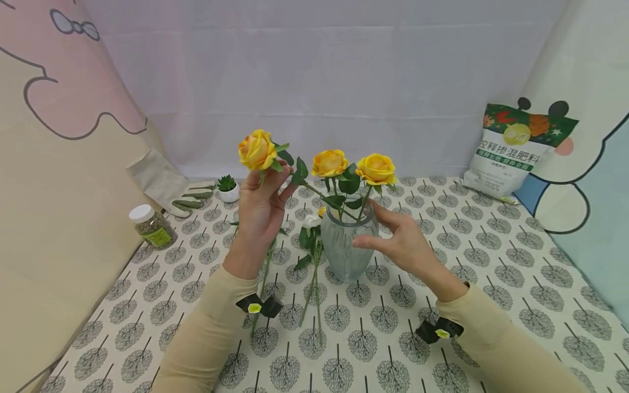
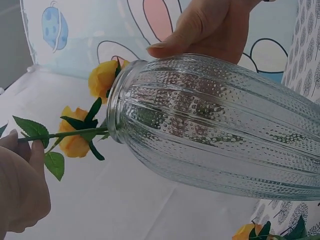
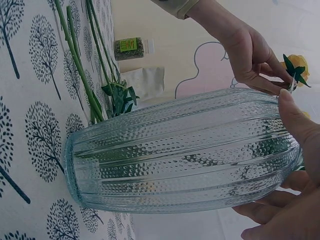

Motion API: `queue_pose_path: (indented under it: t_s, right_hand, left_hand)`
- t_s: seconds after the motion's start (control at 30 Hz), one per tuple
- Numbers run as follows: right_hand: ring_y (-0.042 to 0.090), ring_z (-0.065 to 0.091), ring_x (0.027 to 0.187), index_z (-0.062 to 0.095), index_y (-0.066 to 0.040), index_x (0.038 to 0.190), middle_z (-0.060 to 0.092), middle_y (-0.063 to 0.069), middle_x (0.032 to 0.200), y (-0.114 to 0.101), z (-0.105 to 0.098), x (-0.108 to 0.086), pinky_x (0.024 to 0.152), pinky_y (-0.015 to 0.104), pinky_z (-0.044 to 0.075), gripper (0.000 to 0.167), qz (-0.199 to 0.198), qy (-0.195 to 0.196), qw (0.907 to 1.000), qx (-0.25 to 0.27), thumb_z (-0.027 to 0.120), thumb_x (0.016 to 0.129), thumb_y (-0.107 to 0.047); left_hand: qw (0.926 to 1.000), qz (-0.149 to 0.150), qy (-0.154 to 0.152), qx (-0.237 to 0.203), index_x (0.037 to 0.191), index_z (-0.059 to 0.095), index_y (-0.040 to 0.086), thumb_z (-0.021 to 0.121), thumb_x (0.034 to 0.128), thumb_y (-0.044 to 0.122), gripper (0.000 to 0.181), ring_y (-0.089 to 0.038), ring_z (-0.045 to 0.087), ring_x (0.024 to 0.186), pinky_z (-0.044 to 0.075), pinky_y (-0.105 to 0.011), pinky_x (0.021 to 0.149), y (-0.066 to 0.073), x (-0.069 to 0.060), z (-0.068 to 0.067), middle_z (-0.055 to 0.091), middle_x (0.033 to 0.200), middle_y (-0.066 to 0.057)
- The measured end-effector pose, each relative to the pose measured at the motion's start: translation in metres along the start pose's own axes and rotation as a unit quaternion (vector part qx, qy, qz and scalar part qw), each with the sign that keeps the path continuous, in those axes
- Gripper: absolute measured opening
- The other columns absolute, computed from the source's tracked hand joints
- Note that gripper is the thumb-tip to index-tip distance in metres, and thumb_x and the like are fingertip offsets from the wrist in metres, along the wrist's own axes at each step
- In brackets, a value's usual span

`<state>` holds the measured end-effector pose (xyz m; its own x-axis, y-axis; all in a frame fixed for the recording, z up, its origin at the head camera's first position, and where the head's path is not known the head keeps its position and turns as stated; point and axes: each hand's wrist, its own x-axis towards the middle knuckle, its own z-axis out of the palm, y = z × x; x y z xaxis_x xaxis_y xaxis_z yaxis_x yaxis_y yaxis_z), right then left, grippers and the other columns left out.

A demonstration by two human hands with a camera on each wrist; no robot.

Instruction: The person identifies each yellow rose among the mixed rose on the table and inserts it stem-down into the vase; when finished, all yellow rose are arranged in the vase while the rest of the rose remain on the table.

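Observation:
My left hand (image 1: 262,213) pinches the stem of a yellow rose (image 1: 256,150) just below its bloom. That stem slants down to the right into the mouth of a ribbed, bumpy clear glass vase (image 1: 344,254). Two more yellow roses, one in the middle (image 1: 329,163) and one on the right (image 1: 376,168), stand in the vase with their blooms above the rim. On the vase's right side, my right hand (image 1: 405,237) grips it near the top, thumb in front and fingers behind. In the left wrist view, the held rose's leaves (image 2: 31,127) show beside the left fingers.
Left of the vase, cut flowers with long green stems (image 1: 314,289) lie on the tree-patterned cloth (image 1: 363,344); a white bloom (image 1: 312,221) is among them. Farther left are a lidded jar (image 1: 156,229), gloves (image 1: 164,180) and a small potted succulent (image 1: 228,188). A fertilizer bag (image 1: 513,153) leans at back right.

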<state>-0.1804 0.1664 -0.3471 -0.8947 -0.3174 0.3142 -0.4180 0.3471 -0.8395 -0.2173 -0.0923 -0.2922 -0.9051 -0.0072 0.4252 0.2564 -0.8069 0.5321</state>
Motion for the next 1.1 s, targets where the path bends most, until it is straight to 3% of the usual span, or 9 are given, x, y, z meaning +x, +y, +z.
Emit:
queue_pose_path:
  t_s: [0.37, 0.5, 0.63, 1.1]
  right_hand:
    - [0.031, 0.034, 0.144, 0.035, -0.002, 0.152, 0.037, 0.014, 0.155, 0.000, 0.001, 0.001, 0.118, 0.046, 0.028, 0.089, 0.001, 0.000, 1.0000, -0.008, 0.085, 0.082, -0.024]
    - [0.032, 0.035, 0.143, 0.036, -0.002, 0.152, 0.038, 0.015, 0.154, 0.000, 0.000, 0.001, 0.118, 0.048, 0.028, 0.088, -0.002, 0.000, 1.0000, -0.009, 0.084, 0.082, -0.025]
    - [0.033, 0.035, 0.143, 0.036, -0.002, 0.152, 0.038, 0.015, 0.154, 0.000, 0.000, 0.001, 0.118, 0.048, 0.027, 0.087, 0.002, -0.001, 0.9999, -0.010, 0.084, 0.082, -0.024]
    - [0.029, 0.033, 0.145, 0.036, -0.005, 0.153, 0.037, 0.014, 0.155, -0.002, 0.000, 0.003, 0.118, 0.049, 0.027, 0.089, 0.001, 0.002, 1.0000, 0.001, 0.085, 0.081, -0.024]
  left_hand:
    - [0.9982, -0.028, 0.008, 0.052, 0.099, 0.078, 0.011, 0.087, 0.0725, 0.006, 0.029, -0.019, 0.068, 0.090, 0.061, -0.028, 0.076, -0.010, -0.005, -0.001, 0.069, 0.096, -0.006]
    - [0.9966, -0.039, 0.016, 0.071, 0.101, 0.078, 0.012, 0.073, 0.0861, -0.009, 0.027, -0.020, 0.068, 0.092, 0.061, -0.028, 0.076, -0.014, -0.007, 0.002, 0.070, 0.095, -0.005]
    - [0.9941, -0.044, 0.017, 0.098, 0.100, 0.079, 0.015, 0.053, 0.0939, -0.019, 0.043, -0.018, 0.069, 0.092, 0.061, -0.030, 0.079, -0.017, -0.008, 0.003, 0.071, 0.094, -0.004]
    - [0.9897, -0.043, 0.003, 0.136, 0.099, 0.079, 0.017, 0.051, 0.0936, -0.021, 0.047, -0.016, 0.072, 0.089, 0.062, -0.029, 0.075, -0.027, -0.012, 0.002, 0.074, 0.094, -0.002]
